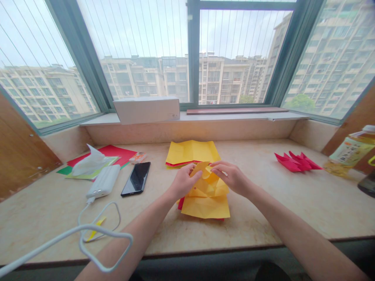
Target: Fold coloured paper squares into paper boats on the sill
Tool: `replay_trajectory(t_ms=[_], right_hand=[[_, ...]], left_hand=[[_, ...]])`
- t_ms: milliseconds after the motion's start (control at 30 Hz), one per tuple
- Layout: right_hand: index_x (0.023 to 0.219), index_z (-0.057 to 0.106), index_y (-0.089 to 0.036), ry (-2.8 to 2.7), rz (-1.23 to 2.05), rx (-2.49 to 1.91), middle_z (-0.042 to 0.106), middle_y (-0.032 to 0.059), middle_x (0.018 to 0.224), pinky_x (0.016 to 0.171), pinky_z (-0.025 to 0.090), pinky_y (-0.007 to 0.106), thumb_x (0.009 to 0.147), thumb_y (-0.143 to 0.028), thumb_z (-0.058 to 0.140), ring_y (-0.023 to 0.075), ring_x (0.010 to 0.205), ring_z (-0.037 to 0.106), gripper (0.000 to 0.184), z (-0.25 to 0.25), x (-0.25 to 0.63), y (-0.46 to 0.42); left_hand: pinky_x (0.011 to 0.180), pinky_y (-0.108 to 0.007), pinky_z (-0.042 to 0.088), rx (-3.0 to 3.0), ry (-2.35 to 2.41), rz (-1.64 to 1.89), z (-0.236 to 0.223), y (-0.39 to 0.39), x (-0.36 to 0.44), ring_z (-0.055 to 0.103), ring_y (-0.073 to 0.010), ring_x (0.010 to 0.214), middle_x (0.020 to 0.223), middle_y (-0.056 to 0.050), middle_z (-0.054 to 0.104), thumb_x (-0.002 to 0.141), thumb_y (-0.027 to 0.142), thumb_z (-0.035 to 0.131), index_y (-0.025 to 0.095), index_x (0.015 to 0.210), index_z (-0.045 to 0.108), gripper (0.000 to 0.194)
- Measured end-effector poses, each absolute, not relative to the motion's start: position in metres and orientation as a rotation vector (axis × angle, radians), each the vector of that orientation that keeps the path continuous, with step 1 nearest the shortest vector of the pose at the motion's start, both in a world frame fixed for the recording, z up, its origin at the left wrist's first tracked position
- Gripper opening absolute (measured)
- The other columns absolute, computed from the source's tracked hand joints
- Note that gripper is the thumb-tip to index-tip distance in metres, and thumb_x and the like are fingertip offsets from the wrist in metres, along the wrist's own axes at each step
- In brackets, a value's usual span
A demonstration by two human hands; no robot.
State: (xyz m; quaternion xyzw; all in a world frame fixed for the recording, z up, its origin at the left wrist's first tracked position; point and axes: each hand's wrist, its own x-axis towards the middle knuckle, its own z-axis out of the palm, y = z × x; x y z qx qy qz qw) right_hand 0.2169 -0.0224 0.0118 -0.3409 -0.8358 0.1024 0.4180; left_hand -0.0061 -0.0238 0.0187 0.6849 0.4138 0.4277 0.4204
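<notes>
Between my hands is a partly folded piece of yellow paper (208, 187), raised and creased into flaps. My left hand (187, 180) pinches its left side between thumb and fingers. At its upper right, my right hand (230, 175) is closed with the fingertips on a flap. Underneath lies a stack of yellow and red sheets, its top yellow sheet (206, 207) showing toward me. Just beyond my hands sits another stack of creased yellow paper (191, 151) with red edges between the layers.
Left are a black phone (136, 178), white power bank (104, 181) with a looping white cable (105, 230), tissue pack (90, 164) and red sheets (120, 154). Right are folded red paper shapes (297, 162) and a drink bottle (348, 152). A white box (146, 110) stands on the sill.
</notes>
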Motion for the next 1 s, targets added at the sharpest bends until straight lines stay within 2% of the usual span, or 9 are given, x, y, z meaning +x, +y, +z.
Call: replay_trajectory(t_ms=[100,233,333,433,567,633,767,867,1000], right_hand=[[0.103,0.068,-0.023,-1.992,0.26,-0.955,0.074,0.0079,0.104,0.083,0.055,0.036,0.1,-0.038,0.044,0.0232,0.096,0.07,0.028,0.011,0.212,-0.024],[0.095,0.066,-0.022,-1.89,0.202,-1.096,0.073,0.0064,0.082,0.065,0.052,0.031,0.101,-0.045,0.038,0.0216,0.071,0.068,0.037,0.007,0.2,-0.028],[0.091,0.065,-0.022,-1.867,0.169,-1.117,0.071,0.0058,0.077,0.061,0.049,0.03,0.101,-0.046,0.037,0.0201,0.064,0.065,0.039,0.005,0.193,-0.031],[0.095,0.066,-0.022,-1.814,0.207,-1.099,0.073,0.0072,0.085,0.066,0.052,0.031,0.1,-0.047,0.04,0.0212,0.071,0.068,0.037,0.006,0.189,-0.034],[0.125,0.06,-0.021,-1.734,0.414,-1.014,0.073,0.0094,0.104,0.065,0.058,0.032,0.097,-0.05,0.046,0.0191,0.07,0.07,0.042,0.007,0.188,-0.036],[0.133,0.056,-0.021,-1.729,0.453,-0.955,0.072,0.0103,0.111,0.071,0.06,0.034,0.098,-0.047,0.045,0.019,0.074,0.071,0.045,0.008,0.188,-0.037],[0.126,0.065,-0.024,-1.819,0.307,-0.875,0.066,0.0116,0.124,0.1,0.051,0.044,0.099,-0.039,0.047,0.0254,0.112,0.064,0.036,0.007,0.186,-0.035],[0.127,0.065,-0.026,-1.903,0.308,-0.834,0.057,0.012,0.134,0.1,0.052,0.045,0.098,-0.037,0.049,0.0257,0.119,0.059,0.035,0.004,0.186,-0.034],[0.132,0.061,-0.028,-1.993,0.335,-0.813,0.049,0.0127,0.141,0.1,0.051,0.049,0.097,-0.038,0.052,0.0276,0.12,0.058,0.038,0.001,0.187,-0.035]], left_hand=[[0.064,-0.023,0.049,1.776,0.977,1.048,0.016,-0.026,-0.003,0.063,-0.0171,0.077,0.087,-0.006,0.068,0.082,0.038,0.066,0.015,0.091,0.065,0.025],[0.064,-0.024,0.046,1.823,0.932,1.024,0.014,-0.031,0.002,0.062,-0.0176,0.077,0.086,-0.005,0.068,0.083,0.039,0.064,0.016,0.092,0.066,0.025],[0.063,-0.023,0.042,1.904,0.955,1.018,0.014,-0.033,0.004,0.059,-0.0161,0.072,0.08,-0.003,0.067,0.083,0.041,0.064,0.015,0.089,0.067,0.027],[0.059,-0.023,0.039,1.891,0.932,0.975,0.017,-0.035,0.005,0.056,-0.0149,0.066,0.075,-0.002,0.065,0.082,0.044,0.066,0.013,0.085,0.068,0.031],[0.056,-0.023,0.04,1.754,0.924,0.995,0.021,-0.033,0.003,0.058,-0.0156,0.065,0.076,-0.004,0.066,0.081,0.046,0.068,0.012,0.086,0.07,0.034],[0.058,-0.023,0.042,1.671,0.938,1.043,0.022,-0.031,0.002,0.059,-0.0162,0.067,0.08,-0.006,0.068,0.08,0.045,0.068,0.011,0.088,0.071,0.034],[0.06,-0.023,0.045,1.458,0.946,1.158,0.022,-0.027,0.001,0.061,-0.0151,0.068,0.083,-0.006,0.069,0.079,0.043,0.071,0.011,0.092,0.069,0.034],[0.063,-0.024,0.047,1.374,0.9,1.195,0.022,-0.028,0.002,0.064,-0.0165,0.071,0.087,-0.008,0.071,0.077,0.042,0.073,0.011,0.095,0.069,0.036],[0.071,-0.026,0.051,1.395,0.838,1.169,0.023,-0.03,0.004,0.067,-0.0215,0.086,0.101,-0.011,0.073,0.077,0.04,0.074,0.013,0.103,0.071,0.038]])
